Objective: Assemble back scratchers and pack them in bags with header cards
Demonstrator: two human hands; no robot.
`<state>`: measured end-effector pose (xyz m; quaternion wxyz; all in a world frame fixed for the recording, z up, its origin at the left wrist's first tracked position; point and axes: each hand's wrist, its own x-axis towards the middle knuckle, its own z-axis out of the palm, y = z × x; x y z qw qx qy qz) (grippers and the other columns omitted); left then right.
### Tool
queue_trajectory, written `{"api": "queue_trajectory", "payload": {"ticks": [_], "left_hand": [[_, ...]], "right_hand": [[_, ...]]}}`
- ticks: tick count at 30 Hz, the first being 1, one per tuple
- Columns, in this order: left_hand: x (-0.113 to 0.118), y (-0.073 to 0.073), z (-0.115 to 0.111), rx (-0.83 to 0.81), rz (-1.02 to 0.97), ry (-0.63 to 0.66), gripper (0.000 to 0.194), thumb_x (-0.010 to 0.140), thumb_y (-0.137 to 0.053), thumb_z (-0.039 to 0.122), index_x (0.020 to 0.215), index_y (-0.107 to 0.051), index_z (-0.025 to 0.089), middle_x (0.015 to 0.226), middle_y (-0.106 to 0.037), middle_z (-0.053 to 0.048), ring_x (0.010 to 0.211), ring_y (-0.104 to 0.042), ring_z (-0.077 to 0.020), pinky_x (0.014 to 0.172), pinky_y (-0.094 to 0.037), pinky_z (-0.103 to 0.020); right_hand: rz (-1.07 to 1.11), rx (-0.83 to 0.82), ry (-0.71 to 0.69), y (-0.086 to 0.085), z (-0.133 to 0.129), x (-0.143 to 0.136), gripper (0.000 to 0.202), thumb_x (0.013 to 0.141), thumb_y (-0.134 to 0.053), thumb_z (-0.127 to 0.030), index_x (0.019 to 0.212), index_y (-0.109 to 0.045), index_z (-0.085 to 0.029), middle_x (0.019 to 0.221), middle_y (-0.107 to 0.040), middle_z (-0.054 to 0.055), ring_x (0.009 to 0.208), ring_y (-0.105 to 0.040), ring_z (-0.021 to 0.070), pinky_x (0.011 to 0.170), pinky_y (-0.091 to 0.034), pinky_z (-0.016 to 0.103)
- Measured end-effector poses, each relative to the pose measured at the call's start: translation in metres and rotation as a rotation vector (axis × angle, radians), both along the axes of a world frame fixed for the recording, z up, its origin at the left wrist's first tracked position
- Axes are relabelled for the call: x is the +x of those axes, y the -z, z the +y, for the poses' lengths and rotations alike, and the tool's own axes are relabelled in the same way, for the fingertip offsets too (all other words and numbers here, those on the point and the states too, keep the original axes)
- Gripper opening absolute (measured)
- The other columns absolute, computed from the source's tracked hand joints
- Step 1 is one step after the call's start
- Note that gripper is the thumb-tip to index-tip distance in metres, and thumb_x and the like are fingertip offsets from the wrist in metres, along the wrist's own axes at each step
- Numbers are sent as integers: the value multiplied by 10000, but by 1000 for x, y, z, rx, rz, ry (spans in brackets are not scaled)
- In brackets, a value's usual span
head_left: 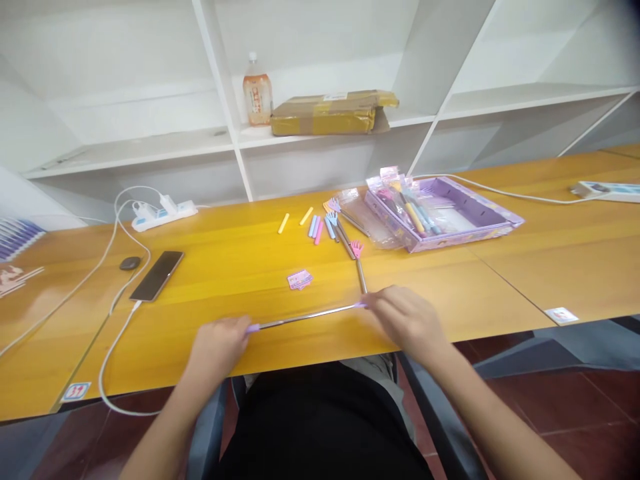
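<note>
A telescopic back scratcher (310, 316) is stretched out between my hands, its thin metal rod drawn long above the table's front edge. My left hand (220, 343) is closed around the purple grip at one end. At the other end, my right hand (407, 320) pinches a purple tip, most of it hidden by the fingers. Just beyond that hand lies a pink-headed back scratcher (357, 252). Farther back are a blue-headed one (332, 218) and several loose metal rods. Coloured handle sleeves, including a pink sleeve (319, 231) and a yellow sleeve (307, 216), lie beside them. Small printed cards (300, 279) rest mid-table.
A purple tray (465, 237) holds bagged back scratchers at the right. On the left are a phone (157, 276) on a white cable, a black mouse-like object (130, 263) and a power strip (165, 215). Shelves behind hold a bottle (258, 93) and a taped carton (325, 115).
</note>
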<state>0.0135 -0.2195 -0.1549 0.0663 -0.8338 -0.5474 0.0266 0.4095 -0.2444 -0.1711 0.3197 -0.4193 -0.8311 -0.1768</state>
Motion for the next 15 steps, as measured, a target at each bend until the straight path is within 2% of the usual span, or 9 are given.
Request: {"api": "queue_trajectory", "payload": {"ticks": [2, 3, 5, 7, 10, 15], "left_hand": [[35, 6, -2, -95, -14, 17, 320, 1094, -508, 316, 930, -758, 203, 826, -794, -120, 755, -765, -272, 614, -418, -311], [46, 9, -3, -116, -14, -10, 314, 1092, -501, 300, 943, -758, 198, 857, -803, -132, 776, -774, -276, 626, -433, -317], [56, 14, -2, -153, -15, -33, 300, 1085, -516, 321, 963, -762, 200, 888, -813, -140, 811, -788, -280, 649, -452, -316], [52, 18, 0, -160, -19, -46, 290, 1079, -527, 348, 983, -764, 211, 909, -820, -133, 843, -794, -279, 671, -461, -312], [40, 21, 3, -152, -39, -34, 321, 1097, -492, 368, 995, -763, 230, 938, -829, -114, 872, -796, -266, 694, -463, -307], [38, 19, 5, -160, -39, -24, 372, 1115, -454, 397, 975, -758, 234, 931, -832, -103, 861, -795, -262, 686, -446, -310]], "right_hand": [[-74, -19, -121, 3, -4, -42, 207, 1114, -531, -139, 1056, -714, -217, 918, -729, 60, 832, -617, 201, 750, -444, 351], [-87, -34, -71, 7, -5, -59, 228, 1110, -519, -114, 1010, -701, -208, 876, -696, 59, 796, -576, 203, 733, -413, 359], [-69, -63, -59, 16, -6, -80, 248, 1107, -519, -108, 931, -666, -203, 825, -639, 51, 738, -493, 204, 713, -361, 369], [-29, -86, -69, 25, -4, -87, 253, 1110, -526, -119, 904, -645, -204, 821, -618, 48, 731, -451, 206, 719, -341, 370], [19, -102, -85, 32, 1, -85, 241, 1125, -522, -140, 936, -657, -204, 830, -620, 45, 760, -465, 207, 733, -344, 361], [60, -115, -85, 29, 3, -83, 228, 1142, -532, -185, 962, -670, -203, 818, -624, 35, 755, -497, 195, 731, -350, 347]]}}
